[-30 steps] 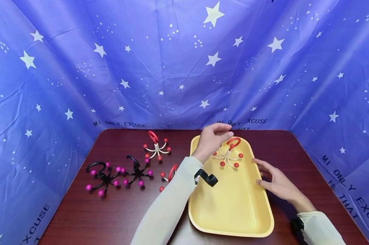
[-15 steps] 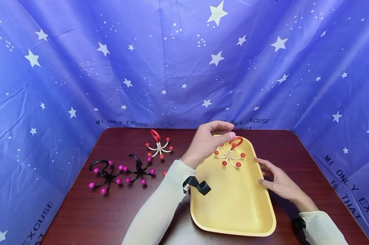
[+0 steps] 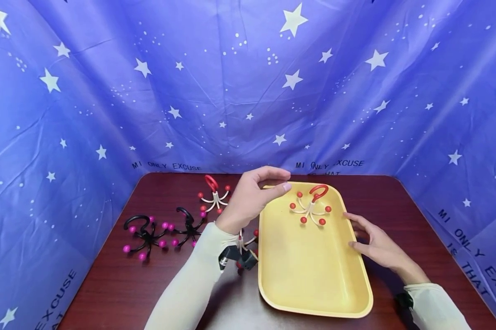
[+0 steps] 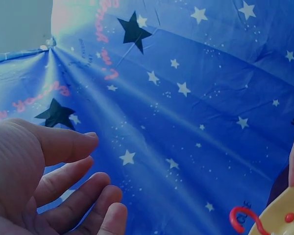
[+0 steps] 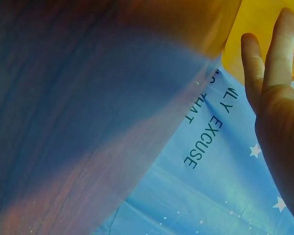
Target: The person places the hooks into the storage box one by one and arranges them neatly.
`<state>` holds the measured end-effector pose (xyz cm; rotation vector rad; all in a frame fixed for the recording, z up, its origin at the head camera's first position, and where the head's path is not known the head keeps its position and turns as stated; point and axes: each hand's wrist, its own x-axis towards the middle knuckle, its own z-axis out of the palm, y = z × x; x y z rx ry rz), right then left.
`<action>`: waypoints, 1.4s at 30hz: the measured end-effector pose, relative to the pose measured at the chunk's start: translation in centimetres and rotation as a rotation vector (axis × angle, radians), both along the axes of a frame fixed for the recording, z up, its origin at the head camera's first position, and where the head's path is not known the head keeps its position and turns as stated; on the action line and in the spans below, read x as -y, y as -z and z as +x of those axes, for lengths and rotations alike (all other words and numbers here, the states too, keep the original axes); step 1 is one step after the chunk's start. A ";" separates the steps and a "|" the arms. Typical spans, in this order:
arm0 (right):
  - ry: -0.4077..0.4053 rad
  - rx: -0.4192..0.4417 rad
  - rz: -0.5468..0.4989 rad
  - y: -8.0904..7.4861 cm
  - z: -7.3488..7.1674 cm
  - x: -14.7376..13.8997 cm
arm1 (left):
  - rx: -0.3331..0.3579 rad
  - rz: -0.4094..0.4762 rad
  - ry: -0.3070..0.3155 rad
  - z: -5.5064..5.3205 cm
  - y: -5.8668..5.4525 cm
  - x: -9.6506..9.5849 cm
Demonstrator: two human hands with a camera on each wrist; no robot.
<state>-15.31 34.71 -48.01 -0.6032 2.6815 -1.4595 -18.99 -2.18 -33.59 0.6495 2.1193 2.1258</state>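
My left hand (image 3: 252, 197) hovers over the far left corner of a yellow tray (image 3: 309, 275), thumb and fingers apart with nothing between them. To its right, a claw-shaped hanger (image 3: 311, 208) with a red hook, white arms and red ball tips sits in the tray's far end. In the left wrist view the hand's fingers (image 4: 78, 191) curve loosely, away from the hanger's red hook (image 4: 245, 215). My right hand (image 3: 379, 250) rests against the tray's right side, thumb at the rim. The right wrist view has two long straight fingers (image 5: 279, 58) against the yellow wall.
Left of the tray on the dark red table (image 3: 107, 284) stand two black hangers (image 3: 146, 237) with pink balls and a white-and-red hanger (image 3: 216, 199). Another white-and-red hanger (image 3: 255, 233) is partly hidden behind my left wrist. A blue starry curtain (image 3: 231, 91) encloses the table.
My left hand has drawn left, away from the red hook of the hanger in the tray, which stays in place. My right hand keeps its position at the tray's side.
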 end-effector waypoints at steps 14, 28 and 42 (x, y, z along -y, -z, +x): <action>-0.005 0.011 0.003 0.0 -0.1 0.0 | 0.051 -0.019 -0.061 1.5 1.8 5.2; -0.011 0.022 -0.013 -0.1 0.0 0.1 | 0.097 -0.158 -0.128 2.8 4.9 8.7; -0.006 0.053 -0.014 -0.2 -0.1 0.1 | 0.099 -0.318 -0.190 3.5 8.9 10.1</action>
